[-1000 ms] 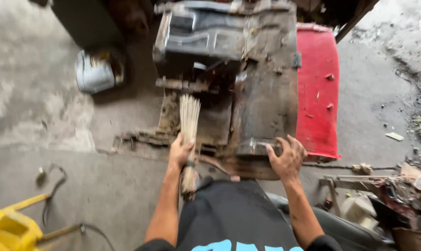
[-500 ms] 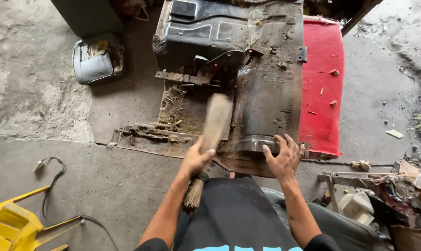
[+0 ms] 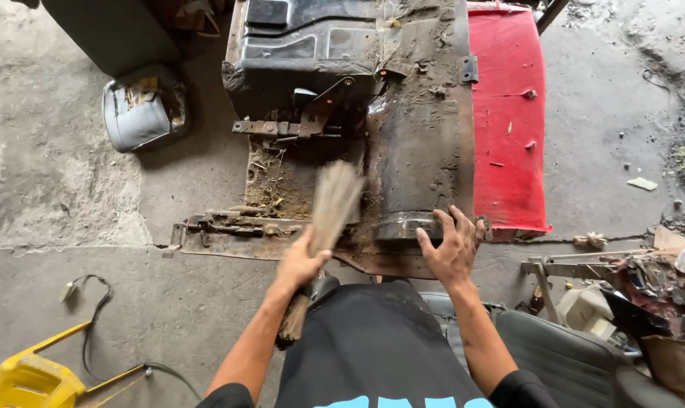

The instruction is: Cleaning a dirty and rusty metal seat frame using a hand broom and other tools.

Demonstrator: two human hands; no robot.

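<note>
My left hand (image 3: 301,261) grips a straw hand broom (image 3: 333,202) by its bound handle. The blurred bristles point up and right over a dirt-covered patch of a rusty metal vehicle floor panel (image 3: 422,143) lying on the concrete. My right hand (image 3: 452,245) lies flat with spread fingers on the panel's near edge, beside a round rusty rim. A red metal panel (image 3: 508,121) joins the rusty one on its right side.
A dented grey metal can (image 3: 142,113) lies at upper left. A yellow frame (image 3: 25,378) and a loose cable (image 3: 93,325) are at lower left. Scrap parts and a grey seat (image 3: 576,355) crowd the lower right. Debris is scattered on the concrete at right.
The broom has swung from upright over the dirty patch to tilted right, bristles sweeping toward the rusty panel. My right hand has stayed on the panel's near edge.
</note>
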